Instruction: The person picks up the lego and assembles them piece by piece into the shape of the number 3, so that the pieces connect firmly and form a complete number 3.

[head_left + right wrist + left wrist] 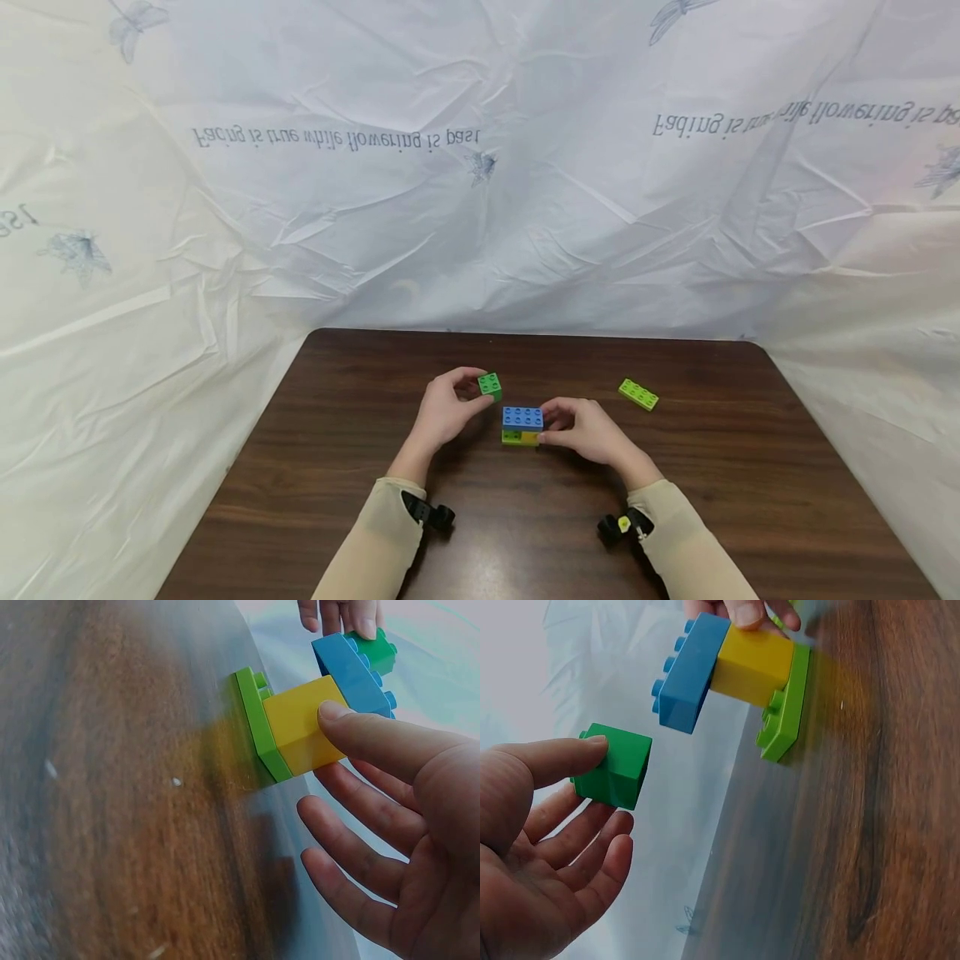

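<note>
My left hand (444,410) pinches a green square brick (615,766) between thumb and fingers, studs upward, left of a small stack. In that stack a lime green plate (789,712) lies at the bottom. A yellow brick (304,724) sits on the plate's right half, and a longer blue brick (522,418) tops it. Under the blue brick's left half there is a gap, with the plate's studs bare. My right hand (588,431) grips the stack from the right, thumb on the yellow brick. The green brick is apart from the blue one in the left wrist view.
Behind the right hand, a second lime green plate (638,394) with studs up lies loose on the dark wooden table (360,483). White printed sheeting (450,233) hangs behind the table and along its sides. Each wrist carries a small black camera.
</note>
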The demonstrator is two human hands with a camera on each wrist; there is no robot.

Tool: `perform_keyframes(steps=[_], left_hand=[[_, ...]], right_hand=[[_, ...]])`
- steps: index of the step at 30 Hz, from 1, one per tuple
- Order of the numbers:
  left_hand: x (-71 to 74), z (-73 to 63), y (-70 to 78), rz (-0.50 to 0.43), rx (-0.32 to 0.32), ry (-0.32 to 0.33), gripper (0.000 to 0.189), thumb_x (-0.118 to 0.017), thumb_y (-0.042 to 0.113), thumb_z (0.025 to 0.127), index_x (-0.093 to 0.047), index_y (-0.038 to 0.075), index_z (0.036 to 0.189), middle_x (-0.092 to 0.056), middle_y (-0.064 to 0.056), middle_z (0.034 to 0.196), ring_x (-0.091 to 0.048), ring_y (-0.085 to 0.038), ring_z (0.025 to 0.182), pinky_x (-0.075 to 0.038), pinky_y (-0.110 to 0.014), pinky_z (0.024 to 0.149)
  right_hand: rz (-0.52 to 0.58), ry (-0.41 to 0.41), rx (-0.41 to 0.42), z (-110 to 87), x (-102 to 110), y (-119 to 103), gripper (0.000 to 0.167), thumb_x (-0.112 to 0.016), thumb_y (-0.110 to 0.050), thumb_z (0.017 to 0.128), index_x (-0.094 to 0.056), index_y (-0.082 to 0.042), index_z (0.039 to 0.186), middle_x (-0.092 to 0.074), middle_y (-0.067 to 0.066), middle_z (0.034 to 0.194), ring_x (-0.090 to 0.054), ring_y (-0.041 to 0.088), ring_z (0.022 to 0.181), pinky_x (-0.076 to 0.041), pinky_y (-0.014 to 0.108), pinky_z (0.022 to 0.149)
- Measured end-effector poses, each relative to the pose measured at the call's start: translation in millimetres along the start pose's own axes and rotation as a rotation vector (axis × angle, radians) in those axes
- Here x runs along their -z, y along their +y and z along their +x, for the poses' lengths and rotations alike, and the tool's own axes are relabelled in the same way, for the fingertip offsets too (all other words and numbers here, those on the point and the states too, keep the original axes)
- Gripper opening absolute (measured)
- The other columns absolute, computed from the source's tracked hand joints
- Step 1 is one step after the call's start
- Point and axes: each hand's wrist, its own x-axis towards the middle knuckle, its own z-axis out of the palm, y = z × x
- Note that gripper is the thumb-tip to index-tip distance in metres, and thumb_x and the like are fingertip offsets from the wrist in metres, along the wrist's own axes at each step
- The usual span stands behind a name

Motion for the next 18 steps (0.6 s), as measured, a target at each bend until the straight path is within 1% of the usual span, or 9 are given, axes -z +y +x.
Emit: perform_keyframes(steps=[3,8,14,18], left_hand=[[-3.1,-0.3,1.2,0.001,-0.006,-0.014,0.037,-0.085,0.02,0.095,-0.074,0.018,0.131,-0.072,0.0,0.11,-0.069,-0.017,0.099,-0.06,-0.043,0.088],[-6.9,-1.1,3.7,0.003,-0.015,-0.014,0.038,-0.086,0.02,0.094,-0.074,0.018,0.13,-0.072,-0.001,0.11,-0.069,-0.017,0.098,-0.059,-0.042,0.087],[-9.8,-2.0,7.1,0.007,-0.023,-0.02,0.037,-0.087,0.023,0.093,-0.075,0.017,0.128,-0.074,-0.002,0.11,-0.069,-0.016,0.095,-0.059,-0.042,0.085],[-11.5,-2.1,8.2,0.003,-0.037,-0.033,0.038,-0.087,0.026,0.093,-0.075,0.017,0.128,-0.074,0.0,0.11,-0.069,-0.016,0.094,-0.06,-0.042,0.085]], right_hand=[[0.002,0.001,-0.006,-0.6,0,0,0.034,-0.087,-0.028,0.094,-0.075,-0.014,0.123,-0.076,-0.004,0.104,-0.071,0.014,0.092,-0.058,0.032,0.079],[0.005,0.0,-0.005,-0.9,-1,0,0.034,-0.086,-0.028,0.094,-0.075,-0.014,0.123,-0.075,-0.004,0.104,-0.071,0.015,0.092,-0.058,0.033,0.079],[0.008,0.0,-0.004,-0.6,0,-1,0.034,-0.086,-0.029,0.094,-0.075,-0.014,0.123,-0.076,-0.003,0.103,-0.07,0.015,0.091,-0.058,0.034,0.079],[0.004,-0.001,-0.002,-0.2,1,-2,0.034,-0.086,-0.029,0.094,-0.075,-0.014,0.123,-0.076,-0.002,0.104,-0.071,0.015,0.091,-0.058,0.034,0.079]])
